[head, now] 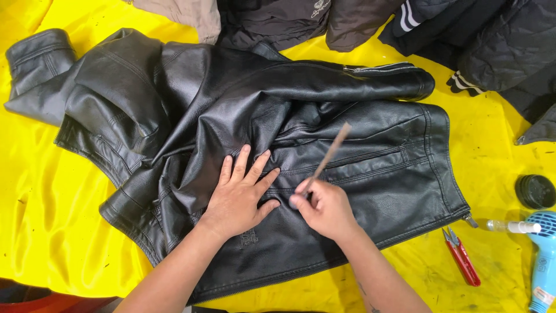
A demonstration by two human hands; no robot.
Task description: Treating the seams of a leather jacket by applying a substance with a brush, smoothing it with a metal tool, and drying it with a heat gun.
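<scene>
A: Black leather jacket, spread on yellow cloth, front up, sleeves folded across the top.

B: Left hand?

A: Flat on the jacket, near its middle, fingers fanned wide, palm pressing down. Gripping nothing.

B: Right hand?

A: Just right of the left one, also on the jacket. Fingers pinched around a thin brown stick, held near its lower end.

B: Stick's angle?

A: Slanted up and to the right over the jacket's seams; upper end blurred. Lower tip hidden by the fingers, so contact with the leather hard to judge.

B: Off the jacket?

A: Beside its lower right corner, red snips on the cloth. Farther right, a clear small bottle lying on its side, a blue hair dryer at the frame edge, and above those a round black tin.

B: Above the jacket?

A: Heap of dark clothes along the top edge, one beige piece among them, toward the left.
</scene>
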